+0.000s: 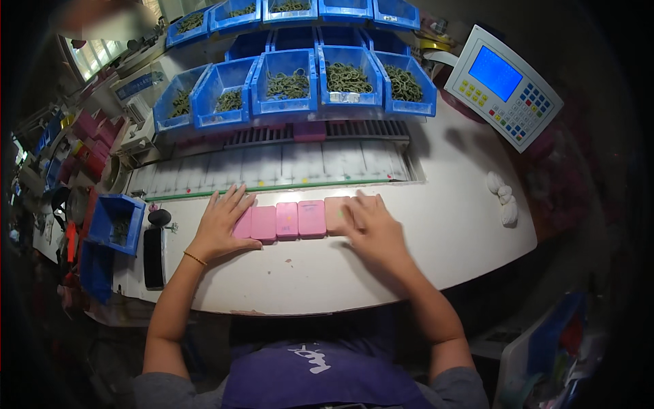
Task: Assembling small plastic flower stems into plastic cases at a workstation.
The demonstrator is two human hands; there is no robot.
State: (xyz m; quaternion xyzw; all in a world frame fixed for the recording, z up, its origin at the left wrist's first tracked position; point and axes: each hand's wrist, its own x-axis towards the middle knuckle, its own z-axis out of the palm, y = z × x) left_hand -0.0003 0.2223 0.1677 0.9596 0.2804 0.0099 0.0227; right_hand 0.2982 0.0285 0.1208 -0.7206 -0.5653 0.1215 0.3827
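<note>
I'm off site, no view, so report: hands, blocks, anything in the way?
Left hand spread at left end of block row. Right hand at right end, slightly blurred. Row mostly pink, lying on white table. Black slab off left, apart from row.

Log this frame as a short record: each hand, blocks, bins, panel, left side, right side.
left hand: fingers spread, at the row's left end
right hand: at the row's right end, motion-blurred; firmness of hold unclear
blocks: pink blocks in a side-by-side row, tan block near right hand
bins: blue bins behind, front five holding dark greenish pieces
panel: control panel, blue screen lit
left side: black flat object
right side: white bundles
</note>
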